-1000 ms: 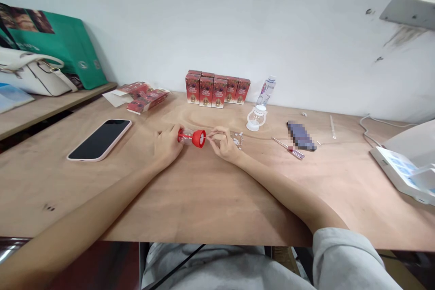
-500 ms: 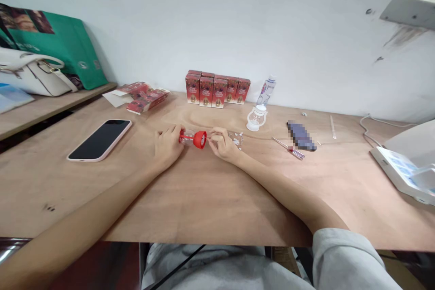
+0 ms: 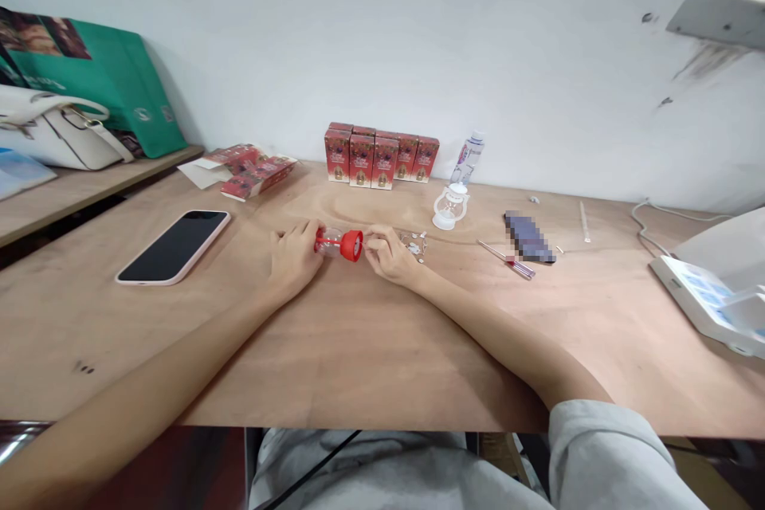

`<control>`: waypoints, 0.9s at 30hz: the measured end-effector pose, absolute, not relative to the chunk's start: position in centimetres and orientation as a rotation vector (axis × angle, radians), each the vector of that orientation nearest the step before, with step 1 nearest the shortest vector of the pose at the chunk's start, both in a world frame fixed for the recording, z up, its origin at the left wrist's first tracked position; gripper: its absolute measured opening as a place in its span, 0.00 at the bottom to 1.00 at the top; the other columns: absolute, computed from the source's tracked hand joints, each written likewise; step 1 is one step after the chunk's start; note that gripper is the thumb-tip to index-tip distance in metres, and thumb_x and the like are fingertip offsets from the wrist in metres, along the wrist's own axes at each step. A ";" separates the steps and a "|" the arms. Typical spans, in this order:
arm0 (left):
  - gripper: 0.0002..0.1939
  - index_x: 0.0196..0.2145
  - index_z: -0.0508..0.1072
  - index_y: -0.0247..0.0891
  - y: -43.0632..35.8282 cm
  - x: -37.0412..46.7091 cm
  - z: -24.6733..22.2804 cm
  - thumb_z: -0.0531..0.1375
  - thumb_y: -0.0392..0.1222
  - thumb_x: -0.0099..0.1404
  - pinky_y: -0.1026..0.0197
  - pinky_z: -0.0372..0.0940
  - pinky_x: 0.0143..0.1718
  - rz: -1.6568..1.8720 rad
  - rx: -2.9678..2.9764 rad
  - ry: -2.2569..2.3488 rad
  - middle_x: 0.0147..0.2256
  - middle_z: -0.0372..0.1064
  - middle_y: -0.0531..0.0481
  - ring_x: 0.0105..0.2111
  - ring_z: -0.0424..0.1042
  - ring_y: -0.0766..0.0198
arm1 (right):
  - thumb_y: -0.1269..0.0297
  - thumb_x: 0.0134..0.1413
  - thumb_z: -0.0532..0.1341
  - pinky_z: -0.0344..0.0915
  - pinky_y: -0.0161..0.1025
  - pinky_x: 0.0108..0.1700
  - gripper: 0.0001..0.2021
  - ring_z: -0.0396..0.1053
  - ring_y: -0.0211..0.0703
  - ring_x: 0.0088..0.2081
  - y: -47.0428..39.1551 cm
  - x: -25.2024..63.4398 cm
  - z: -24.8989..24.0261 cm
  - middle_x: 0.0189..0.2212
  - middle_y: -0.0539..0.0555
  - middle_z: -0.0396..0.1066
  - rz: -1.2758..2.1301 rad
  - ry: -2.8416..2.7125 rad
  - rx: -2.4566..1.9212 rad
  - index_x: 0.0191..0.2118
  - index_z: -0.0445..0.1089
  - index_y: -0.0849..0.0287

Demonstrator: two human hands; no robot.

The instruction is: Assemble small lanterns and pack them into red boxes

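My left hand (image 3: 296, 255) is wrapped round the clear body of a small red lantern (image 3: 351, 245), which lies on its side with its red base turned to the right. Close beside that base are the pinched fingers of my right hand (image 3: 386, 253); whatever they hold is too small to make out. Small white parts (image 3: 413, 247) lie on the table just past my right hand. A white lantern (image 3: 449, 209) stands upright farther back, in front of a clear bottle (image 3: 468, 159).
Red boxes (image 3: 361, 161) stand by the wall, with flattened red cartons (image 3: 258, 175) to their left. A phone (image 3: 173, 247) lies at left. On the right are a screwdriver (image 3: 508, 260), a blurred dark object (image 3: 529, 237) and a white device (image 3: 711, 303).
The fingers of my right hand have shifted slightly at the red base. My left hand and the red lantern have hardly moved. The view has shifted very slightly.
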State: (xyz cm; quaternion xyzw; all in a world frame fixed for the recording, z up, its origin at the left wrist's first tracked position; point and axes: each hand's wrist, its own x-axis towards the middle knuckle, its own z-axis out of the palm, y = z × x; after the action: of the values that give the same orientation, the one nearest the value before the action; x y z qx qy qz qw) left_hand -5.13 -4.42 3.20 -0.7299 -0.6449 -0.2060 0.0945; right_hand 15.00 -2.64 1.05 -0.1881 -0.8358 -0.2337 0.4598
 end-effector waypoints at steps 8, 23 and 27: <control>0.13 0.41 0.67 0.39 -4.5 -5.1 3.1 0.53 0.35 0.56 0.53 0.52 0.38 -0.618 -2.191 -1.891 0.38 0.72 0.43 0.40 0.70 0.51 | 0.76 0.57 0.49 0.68 0.37 0.38 0.07 0.65 0.39 0.41 -2.7 15.0 1.0 0.40 0.58 0.62 -0.503 -2.085 -0.453 0.37 0.55 0.57; 0.14 0.41 0.65 0.38 -4.8 -4.9 3.2 0.52 0.32 0.56 0.54 0.51 0.38 -0.545 -2.222 -1.825 0.41 0.72 0.44 0.40 0.70 0.52 | 0.75 0.59 0.45 0.68 0.38 0.37 0.08 0.66 0.40 0.40 -2.5 15.1 0.5 0.39 0.58 0.62 -0.414 -2.152 -0.491 0.35 0.56 0.56; 0.13 0.41 0.66 0.38 -4.8 -4.9 3.3 0.52 0.33 0.56 0.54 0.51 0.38 -0.556 -2.242 -1.859 0.40 0.72 0.45 0.41 0.70 0.52 | 0.76 0.58 0.47 0.67 0.36 0.35 0.07 0.65 0.39 0.40 -2.5 15.1 0.6 0.38 0.56 0.61 -0.410 -2.094 -0.448 0.37 0.55 0.57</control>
State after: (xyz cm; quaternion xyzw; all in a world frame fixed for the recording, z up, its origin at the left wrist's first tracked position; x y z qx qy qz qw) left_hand -4.88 -4.76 3.34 -0.7532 -0.6246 -0.1867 0.0883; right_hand 15.09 -2.54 0.61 -0.1823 -0.8516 -0.1668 0.4624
